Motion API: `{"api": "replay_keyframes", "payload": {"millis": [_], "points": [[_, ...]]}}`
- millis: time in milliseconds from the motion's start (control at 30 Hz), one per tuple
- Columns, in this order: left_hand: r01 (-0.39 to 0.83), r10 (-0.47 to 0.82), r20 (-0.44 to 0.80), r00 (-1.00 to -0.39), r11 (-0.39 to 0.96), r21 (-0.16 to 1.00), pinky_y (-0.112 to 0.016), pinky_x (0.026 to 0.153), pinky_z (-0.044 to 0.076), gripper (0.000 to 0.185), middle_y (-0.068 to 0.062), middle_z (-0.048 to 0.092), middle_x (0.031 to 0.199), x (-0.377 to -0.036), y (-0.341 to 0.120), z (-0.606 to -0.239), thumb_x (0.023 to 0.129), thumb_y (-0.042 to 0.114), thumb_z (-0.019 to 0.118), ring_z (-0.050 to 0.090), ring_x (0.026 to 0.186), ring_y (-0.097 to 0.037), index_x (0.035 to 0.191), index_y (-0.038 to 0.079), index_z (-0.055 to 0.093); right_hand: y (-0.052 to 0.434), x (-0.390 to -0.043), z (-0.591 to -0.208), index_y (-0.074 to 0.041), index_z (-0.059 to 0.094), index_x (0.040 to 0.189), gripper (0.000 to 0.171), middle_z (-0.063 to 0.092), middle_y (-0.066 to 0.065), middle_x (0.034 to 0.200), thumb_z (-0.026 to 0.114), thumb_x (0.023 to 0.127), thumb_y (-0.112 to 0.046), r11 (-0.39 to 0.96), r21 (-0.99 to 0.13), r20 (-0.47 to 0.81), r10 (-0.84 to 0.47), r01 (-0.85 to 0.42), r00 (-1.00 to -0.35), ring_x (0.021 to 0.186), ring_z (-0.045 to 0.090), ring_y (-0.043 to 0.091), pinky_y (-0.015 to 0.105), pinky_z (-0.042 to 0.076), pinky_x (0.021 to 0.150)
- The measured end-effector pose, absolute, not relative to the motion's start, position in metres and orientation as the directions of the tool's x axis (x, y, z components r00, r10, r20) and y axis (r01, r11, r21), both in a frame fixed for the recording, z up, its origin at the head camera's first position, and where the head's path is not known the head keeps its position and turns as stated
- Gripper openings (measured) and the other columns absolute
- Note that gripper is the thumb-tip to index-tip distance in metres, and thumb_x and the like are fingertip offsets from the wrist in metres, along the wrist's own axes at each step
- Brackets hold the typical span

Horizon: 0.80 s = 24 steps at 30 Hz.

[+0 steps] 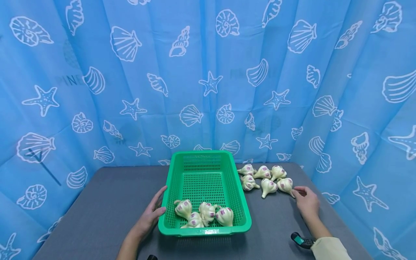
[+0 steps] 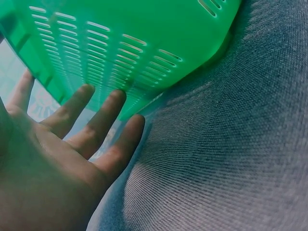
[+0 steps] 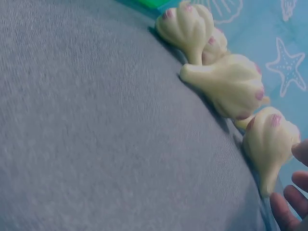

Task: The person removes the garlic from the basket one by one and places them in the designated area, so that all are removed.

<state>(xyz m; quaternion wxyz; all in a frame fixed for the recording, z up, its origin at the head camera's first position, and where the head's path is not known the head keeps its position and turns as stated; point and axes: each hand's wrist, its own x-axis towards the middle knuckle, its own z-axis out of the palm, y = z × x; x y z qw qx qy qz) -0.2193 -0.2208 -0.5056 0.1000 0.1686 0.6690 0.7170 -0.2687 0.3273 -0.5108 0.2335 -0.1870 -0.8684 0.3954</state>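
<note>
A green plastic basket (image 1: 204, 231) with slotted walls holds several garlic bulbs (image 1: 225, 216) at its near end. My left hand (image 1: 150, 216) is at the basket's left side, thumb and a finger at the rim. The left wrist view shows its fingers (image 2: 103, 115) spread and fairly straight beside the outer wall. To the right of the basket, several more white garlic bulbs with purple marks (image 1: 268, 187) lie on the table. My right hand (image 1: 307, 204) is at the rightmost garlic bulb (image 3: 269, 134), its fingertips by the stem, fingers loosely bent and not wrapped round it.
A grey cloth covers the table (image 1: 113, 202). Behind and at both sides hangs a blue curtain (image 1: 208, 90) with white shell and starfish prints. A black and teal strap piece (image 1: 302, 241) shows at the right wrist.
</note>
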Motion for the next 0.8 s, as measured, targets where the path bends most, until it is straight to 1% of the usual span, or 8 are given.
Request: {"api": "replay_keyframes", "payload": {"millis": [167, 267, 333, 433, 533, 600, 700, 800], "points": [[0.081, 0.365, 0.106, -0.925, -0.085, 0.993, -0.042, 0.095, 0.044, 0.067, -0.028, 0.007, 0.157, -0.219, -0.220, -0.504, 0.103, 0.018, 0.043, 0.022, 0.137, -0.047, 0.158, 0.021, 0.006, 0.318, -0.265, -0.501, 0.003, 0.065, 0.107, 0.024, 0.065, 0.024, 0.106, 0.065, 0.093, -0.017, 0.593, -0.794, 0.261, 0.528, 0.132, -0.808, 0.095, 0.059, 0.035, 0.034, 0.041, 0.065], [0.092, 0.366, 0.115, -0.924, -0.080, 0.993, -0.041, 0.094, 0.044, 0.067, -0.029, 0.007, 0.156, -0.218, -0.220, -0.503, 0.103, 0.018, 0.043, 0.022, 0.137, -0.048, 0.158, 0.019, 0.005, 0.310, -0.264, -0.495, 0.001, 0.065, 0.109, 0.026, 0.065, 0.023, 0.109, 0.065, 0.093, -0.019, 0.563, -0.816, 0.246, 0.540, 0.128, -0.805, 0.098, 0.059, 0.033, 0.032, 0.041, 0.068], [0.091, 0.360, 0.113, -0.926, -0.079, 0.993, -0.041, 0.094, 0.044, 0.067, -0.029, 0.007, 0.156, -0.218, -0.220, -0.503, 0.103, 0.018, 0.043, 0.023, 0.137, -0.048, 0.158, 0.019, 0.005, 0.305, -0.263, -0.489, 0.000, 0.065, 0.111, 0.027, 0.064, 0.022, 0.111, 0.064, 0.094, -0.021, 0.538, -0.835, 0.231, 0.534, 0.116, -0.813, 0.096, 0.060, 0.027, 0.028, 0.043, 0.067], [0.081, 0.341, 0.102, -0.935, -0.078, 0.994, -0.040, 0.093, 0.045, 0.067, -0.027, 0.009, 0.157, -0.217, -0.219, -0.502, 0.102, 0.018, 0.044, 0.025, 0.137, -0.046, 0.158, 0.020, 0.008, 0.299, -0.264, -0.481, -0.001, 0.065, 0.115, 0.030, 0.064, 0.018, 0.114, 0.064, 0.095, -0.024, 0.493, -0.866, 0.208, 0.509, 0.084, -0.835, 0.088, 0.060, 0.010, 0.020, 0.048, 0.064], [0.079, 0.337, 0.101, -0.936, -0.080, 0.994, -0.040, 0.093, 0.044, 0.067, -0.027, 0.008, 0.157, -0.217, -0.219, -0.501, 0.102, 0.018, 0.044, 0.024, 0.137, -0.046, 0.158, 0.020, 0.008, 0.294, -0.265, -0.471, 0.001, 0.063, 0.116, 0.032, 0.064, 0.016, 0.112, 0.063, 0.096, -0.022, 0.440, -0.898, 0.210, 0.453, 0.013, -0.866, 0.080, 0.058, -0.003, 0.021, 0.052, 0.064], [0.086, 0.345, 0.109, -0.932, -0.081, 0.993, -0.041, 0.094, 0.044, 0.067, -0.028, 0.007, 0.157, -0.217, -0.219, -0.501, 0.102, 0.018, 0.044, 0.022, 0.137, -0.048, 0.158, 0.019, 0.007, 0.290, -0.265, -0.465, 0.005, 0.062, 0.117, 0.031, 0.064, 0.015, 0.110, 0.063, 0.096, -0.018, 0.404, -0.913, 0.225, 0.394, -0.053, -0.891, 0.079, 0.058, -0.006, 0.025, 0.054, 0.066], [0.087, 0.358, 0.111, -0.927, -0.082, 0.993, -0.042, 0.094, 0.044, 0.067, -0.029, 0.005, 0.157, -0.217, -0.219, -0.501, 0.103, 0.018, 0.043, 0.020, 0.138, -0.049, 0.158, 0.018, 0.005, 0.284, -0.265, -0.457, 0.010, 0.058, 0.119, 0.031, 0.063, 0.018, 0.111, 0.062, 0.096, -0.011, 0.344, -0.928, 0.249, 0.281, -0.144, -0.927, 0.082, 0.061, -0.003, 0.031, 0.055, 0.069], [0.079, 0.364, 0.104, -0.926, -0.083, 0.993, -0.043, 0.095, 0.044, 0.068, -0.029, 0.004, 0.157, -0.217, -0.219, -0.501, 0.103, 0.018, 0.043, 0.019, 0.138, -0.048, 0.158, 0.018, 0.004, 0.277, -0.262, -0.449, 0.010, 0.055, 0.124, 0.035, 0.060, 0.023, 0.116, 0.061, 0.097, -0.012, 0.326, -0.928, 0.245, 0.163, -0.182, -0.956, 0.086, 0.064, 0.002, 0.033, 0.056, 0.071]]}}
